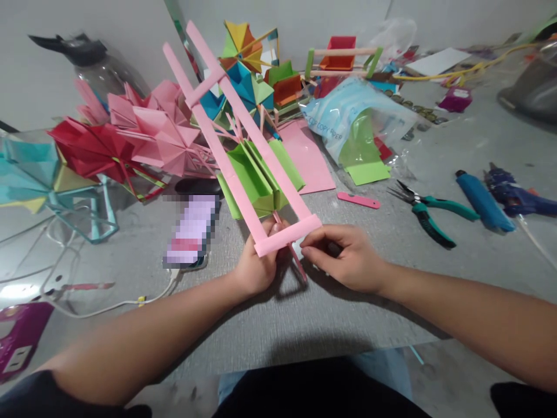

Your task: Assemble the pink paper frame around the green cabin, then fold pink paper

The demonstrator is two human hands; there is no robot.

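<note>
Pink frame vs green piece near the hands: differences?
Shape: the frame is slim straight bars; the green piece is folded into troughs.
Length: the frame extends past the green piece both ways.
Colour: the frame is pink; the green piece lime.
Both look like paper.

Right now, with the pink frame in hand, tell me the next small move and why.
I'd probably pinch the thin pink stick with the right hand: its free end juts out below the near crossbar of the pink frame, close to that hand, while the left hand appears to hold the frame.
</note>
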